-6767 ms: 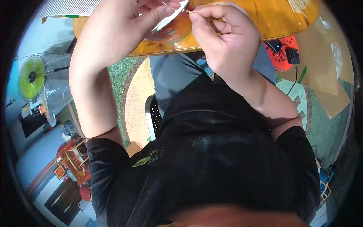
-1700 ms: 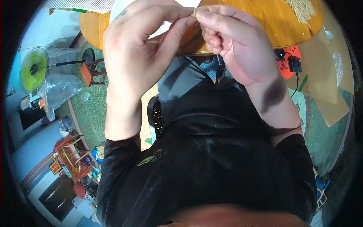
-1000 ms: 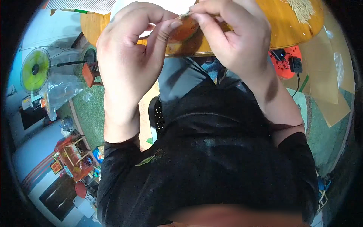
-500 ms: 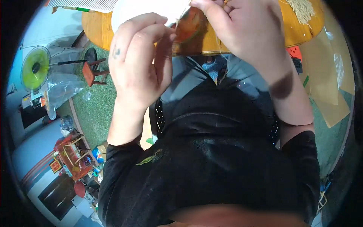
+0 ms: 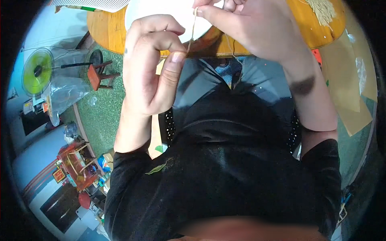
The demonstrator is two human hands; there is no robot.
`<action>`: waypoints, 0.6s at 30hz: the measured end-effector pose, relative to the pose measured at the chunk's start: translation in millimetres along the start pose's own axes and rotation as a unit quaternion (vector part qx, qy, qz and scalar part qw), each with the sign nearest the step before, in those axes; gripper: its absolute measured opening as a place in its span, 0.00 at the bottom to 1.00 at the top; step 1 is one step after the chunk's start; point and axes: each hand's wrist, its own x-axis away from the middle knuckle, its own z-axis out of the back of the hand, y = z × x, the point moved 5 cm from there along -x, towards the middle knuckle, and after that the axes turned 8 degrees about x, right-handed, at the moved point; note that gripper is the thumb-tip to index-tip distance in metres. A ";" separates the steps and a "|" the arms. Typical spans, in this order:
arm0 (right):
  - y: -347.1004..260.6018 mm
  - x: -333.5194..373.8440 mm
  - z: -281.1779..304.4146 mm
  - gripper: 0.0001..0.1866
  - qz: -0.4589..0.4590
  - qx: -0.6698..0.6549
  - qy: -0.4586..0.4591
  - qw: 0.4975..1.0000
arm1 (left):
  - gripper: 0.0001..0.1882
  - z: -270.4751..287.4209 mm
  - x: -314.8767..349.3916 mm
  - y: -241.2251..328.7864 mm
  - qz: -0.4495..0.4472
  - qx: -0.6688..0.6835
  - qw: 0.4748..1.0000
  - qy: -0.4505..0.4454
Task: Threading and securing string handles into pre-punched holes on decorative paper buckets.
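Note:
A thin tan string (image 5: 192,34) runs between my two hands in front of a white round object (image 5: 161,7), which lies over the wooden table. With thumb and index finger, my left hand (image 5: 150,60) pinches the string's lower end. My right hand (image 5: 257,28), higher up and to the right, grips the string's upper part between thumb and fingertips. A loose length of string (image 5: 231,46) hangs below the right hand, over the table edge. Part of the right hand's fingers is cut off by the top of the picture.
On the wooden table (image 5: 106,32) lies a bundle of tan strings (image 5: 323,13) at the far right. A white ribbed sheet (image 5: 90,4) sits at the far left. A green fan (image 5: 38,72) and a small red-brown stool (image 5: 98,76) stand left; cardboard (image 5: 345,84) lies right.
My left thumb has come into view, pinching the string lower down. The right hand has shifted slightly left, and the string between the hands now shows more fully. The white object has moved right.

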 end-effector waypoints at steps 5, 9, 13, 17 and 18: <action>4.1 -8.9 0.1 0.03 -0.091 -0.055 -0.065 0.992 | 0.03 3.6 -0.1 -2.5 0.045 0.069 0.997 -0.002; 9.2 -9.3 -1.0 0.04 -0.009 -0.027 -0.047 0.999 | 0.03 5.3 -1.6 -4.8 0.067 0.102 0.992 -0.018; 9.7 -8.4 1.0 0.04 -0.002 -0.068 -0.063 0.996 | 0.03 10.3 -2.7 -1.4 0.081 0.192 0.978 0.014; 5.3 -7.2 2.6 0.04 -0.076 -0.081 -0.085 0.990 | 0.10 8.2 6.5 -8.9 0.104 0.151 0.983 0.009; 1.1 -7.6 2.6 0.03 -0.060 -0.062 -0.089 0.992 | 0.11 5.5 8.1 -11.4 0.099 0.184 0.976 0.064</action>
